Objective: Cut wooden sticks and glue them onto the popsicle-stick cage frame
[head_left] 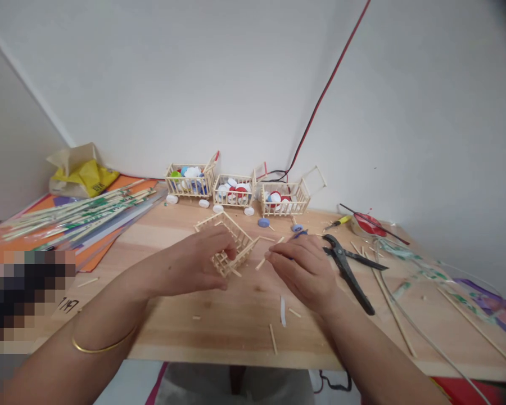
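Observation:
My left hand [200, 253] is closed around the near left side of a small basket frame [242, 228] built from thin wooden sticks. The frame lies tilted on the table, and my fingers hide part of it. Just to its right, my right hand [306, 270] pinches a short wooden stick [260, 263] between thumb and fingertips. The stick is held slantwise, close to the frame's corner. Behind my right hand are two blue bottle caps [263, 223], one of them partly behind the fingers. Pliers [352, 278] with dark handles lie right of that hand.
Three stick carts, a left one [189, 183], a middle one [235, 192] and a right one [284, 199], stand by the wall, filled with bottle caps. Bundled sticks [96, 211] lie left. A glue gun cable [425, 332], loose sticks [392, 312] and a red roll [369, 224] are right.

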`<state>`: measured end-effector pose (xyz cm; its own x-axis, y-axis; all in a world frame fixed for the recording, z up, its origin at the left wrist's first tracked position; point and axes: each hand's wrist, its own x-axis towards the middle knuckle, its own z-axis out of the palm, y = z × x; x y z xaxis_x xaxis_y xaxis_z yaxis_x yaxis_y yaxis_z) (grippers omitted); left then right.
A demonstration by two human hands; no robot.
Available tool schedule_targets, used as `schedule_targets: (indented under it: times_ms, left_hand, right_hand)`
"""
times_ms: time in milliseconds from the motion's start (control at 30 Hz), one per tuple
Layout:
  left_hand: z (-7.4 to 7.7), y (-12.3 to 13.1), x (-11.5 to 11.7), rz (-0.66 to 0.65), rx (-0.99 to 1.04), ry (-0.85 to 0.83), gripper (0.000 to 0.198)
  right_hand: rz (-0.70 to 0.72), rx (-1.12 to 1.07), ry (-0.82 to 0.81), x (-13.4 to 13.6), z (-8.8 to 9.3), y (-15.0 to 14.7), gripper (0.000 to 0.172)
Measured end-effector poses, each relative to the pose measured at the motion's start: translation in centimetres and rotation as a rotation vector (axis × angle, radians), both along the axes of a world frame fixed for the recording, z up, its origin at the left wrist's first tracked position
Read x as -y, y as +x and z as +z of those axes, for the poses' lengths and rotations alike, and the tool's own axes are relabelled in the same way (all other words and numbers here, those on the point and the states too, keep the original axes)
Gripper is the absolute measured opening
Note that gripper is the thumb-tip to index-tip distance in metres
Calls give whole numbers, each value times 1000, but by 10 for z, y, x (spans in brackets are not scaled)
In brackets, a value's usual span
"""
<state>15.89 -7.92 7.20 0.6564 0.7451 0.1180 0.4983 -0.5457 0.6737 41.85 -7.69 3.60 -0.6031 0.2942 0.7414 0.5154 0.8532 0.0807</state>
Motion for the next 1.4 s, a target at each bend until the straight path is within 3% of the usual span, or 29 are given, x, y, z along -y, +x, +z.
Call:
schedule_targets:
  times_ms: [300, 700, 1400]
  left_hand:
    - [-15, 9, -1, 96, -59, -41, 15]
    - [-19, 10, -4, 107, 30, -61, 8]
    - [-16, 10, -3, 92, -73, -71, 8]
  right_hand:
    - [52, 82, 61, 13, 14, 1, 18]
    - [58, 105, 88, 8, 6, -8, 17]
    - [80, 108, 77, 5, 2, -7, 18]
